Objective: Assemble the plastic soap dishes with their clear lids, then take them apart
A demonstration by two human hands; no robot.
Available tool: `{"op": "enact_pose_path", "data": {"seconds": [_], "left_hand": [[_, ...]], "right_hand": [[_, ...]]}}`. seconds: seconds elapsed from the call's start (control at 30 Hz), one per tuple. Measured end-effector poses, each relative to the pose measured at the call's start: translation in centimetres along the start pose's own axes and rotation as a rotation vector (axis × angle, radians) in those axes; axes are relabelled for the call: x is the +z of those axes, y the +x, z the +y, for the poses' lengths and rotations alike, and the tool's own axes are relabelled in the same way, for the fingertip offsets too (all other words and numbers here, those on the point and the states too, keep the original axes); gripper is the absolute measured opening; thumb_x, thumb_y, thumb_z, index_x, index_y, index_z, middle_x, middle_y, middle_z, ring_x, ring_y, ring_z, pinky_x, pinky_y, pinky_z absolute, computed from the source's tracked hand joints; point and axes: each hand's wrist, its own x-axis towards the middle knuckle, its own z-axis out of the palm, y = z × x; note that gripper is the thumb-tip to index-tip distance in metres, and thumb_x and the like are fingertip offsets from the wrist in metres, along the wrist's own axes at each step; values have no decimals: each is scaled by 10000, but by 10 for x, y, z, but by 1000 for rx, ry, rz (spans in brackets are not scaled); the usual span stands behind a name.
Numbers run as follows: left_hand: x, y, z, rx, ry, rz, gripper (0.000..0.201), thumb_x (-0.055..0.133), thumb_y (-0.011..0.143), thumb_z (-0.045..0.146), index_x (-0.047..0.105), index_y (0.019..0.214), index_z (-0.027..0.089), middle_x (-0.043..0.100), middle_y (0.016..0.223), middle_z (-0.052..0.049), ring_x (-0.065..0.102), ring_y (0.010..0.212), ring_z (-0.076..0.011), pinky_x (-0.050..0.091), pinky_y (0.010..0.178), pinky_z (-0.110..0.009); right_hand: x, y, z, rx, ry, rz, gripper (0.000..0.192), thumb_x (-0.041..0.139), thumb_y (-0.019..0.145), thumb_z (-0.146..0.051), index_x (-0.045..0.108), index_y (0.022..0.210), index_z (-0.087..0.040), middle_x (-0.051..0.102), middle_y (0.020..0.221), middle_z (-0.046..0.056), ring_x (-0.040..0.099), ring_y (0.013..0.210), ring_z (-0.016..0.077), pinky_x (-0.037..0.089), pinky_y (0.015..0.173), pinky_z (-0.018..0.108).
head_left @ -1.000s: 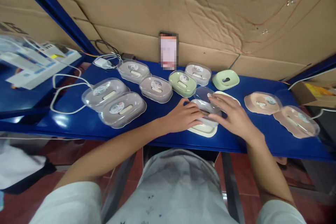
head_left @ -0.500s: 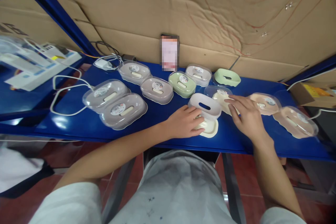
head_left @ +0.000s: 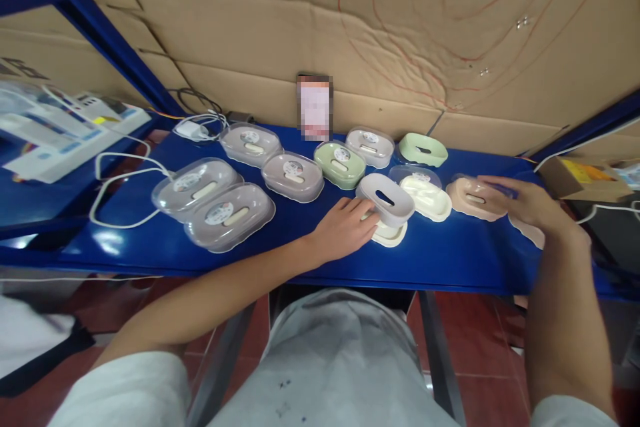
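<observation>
A lavender soap dish (head_left: 385, 195) with a slot in its floor sits tilted over a cream soap dish tray (head_left: 393, 237). My left hand (head_left: 345, 230) is closed at their left side, its fingertips on the lavender dish's edge. Beside it lies a loose cream insert (head_left: 427, 199) partly over a clear lid (head_left: 417, 175). My right hand (head_left: 537, 203) has its fingers round the right end of a peach soap box (head_left: 475, 199) with a clear lid; its thumb is hard to see. Another peach box (head_left: 527, 232) is mostly hidden under that hand.
Lidded soap boxes, lavender (head_left: 293, 177) and green (head_left: 340, 165), stand on the blue table (head_left: 310, 260). An open green dish (head_left: 424, 149) is at the back. A phone (head_left: 315, 107) leans against cardboard. White cables (head_left: 125, 157) loop at left; a carton (head_left: 583, 177) stands right.
My right hand has moved from the cream insert to the peach box, which has shifted left. My left fingertips have drawn up to the lavender dish, which tilts more. The view has shifted slightly.
</observation>
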Motion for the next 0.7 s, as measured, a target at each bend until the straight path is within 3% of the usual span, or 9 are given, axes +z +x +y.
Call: {"op": "enact_pose_path", "data": {"seconds": [0.1, 0.17, 0.33, 0.43, 0.6, 0.7], "left_hand": [[-2, 0, -2, -6, 3, 8, 201, 520, 1108, 276, 684, 1054, 174, 693, 1165, -109, 663, 987, -249, 453, 838, -397], [-3, -1, -3, 6, -7, 7, 233, 530, 1115, 323, 682, 1016, 177, 696, 1106, -100, 663, 959, -240, 455, 818, -388], [-3, -6, -3, 63, -81, 17, 333, 526, 1113, 424, 677, 933, 189, 679, 918, -59, 660, 860, -210, 463, 734, -358], [0, -7, -1, 73, -95, 24, 307, 539, 1101, 401, 677, 926, 191, 686, 920, -56, 668, 877, -208, 474, 714, -345], [-1, -6, -4, 73, -116, -6, 276, 544, 1100, 353, 677, 930, 182, 680, 955, -66, 667, 911, -211, 492, 728, -328], [-4, -6, -7, 77, -156, -51, 264, 587, 1078, 406, 700, 1023, 174, 681, 1036, -91, 668, 998, -237, 524, 768, -332]], "right_hand": [[13, 11, -13, -61, 8, 123, 470, 542, 1023, -525, 737, 1324, -221, 699, 1443, 171, 612, 1392, 356, 478, 1143, 477], [23, 8, -17, -60, -14, 172, 453, 512, 1031, -523, 741, 1271, -216, 715, 1394, 180, 618, 1373, 368, 452, 1175, 539], [38, -20, -9, -78, 13, -21, 455, 683, 921, -561, 736, 1270, -275, 753, 1358, 124, 703, 1266, 372, 576, 1047, 488], [36, -23, -6, -85, 22, -63, 443, 623, 975, -525, 721, 1333, -284, 742, 1398, 119, 712, 1272, 360, 587, 1028, 452], [28, 4, -21, -114, -9, -40, 442, 523, 1036, -487, 727, 1324, -220, 759, 1346, 174, 724, 1239, 371, 566, 1020, 460], [29, 23, -33, -129, -33, 45, 421, 491, 1048, -419, 699, 1357, -224, 706, 1441, 180, 646, 1367, 362, 465, 1151, 531]]}}
